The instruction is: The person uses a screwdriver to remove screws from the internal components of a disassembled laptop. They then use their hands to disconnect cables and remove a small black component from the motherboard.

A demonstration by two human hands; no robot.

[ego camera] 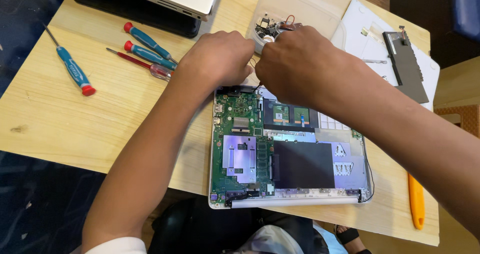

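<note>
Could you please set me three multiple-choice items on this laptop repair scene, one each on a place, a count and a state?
1. Where does the orange pry tool lie?
A. right of the opened laptop
B. among the screwdrivers
C. inside the plastic tub

2. How many screwdrivers lie on the wooden table?
A. two
B. four
C. six

3. What state is the laptop between the arms in?
A. lid shut
B. cover off, circuit board bare
C. wrapped in a bag

Answers: 1 A, it rests at the table's right edge past the laptop. 2 B, three lie together and one apart at far left. 3 B, the green board shows below the left hand and right hand.
</note>
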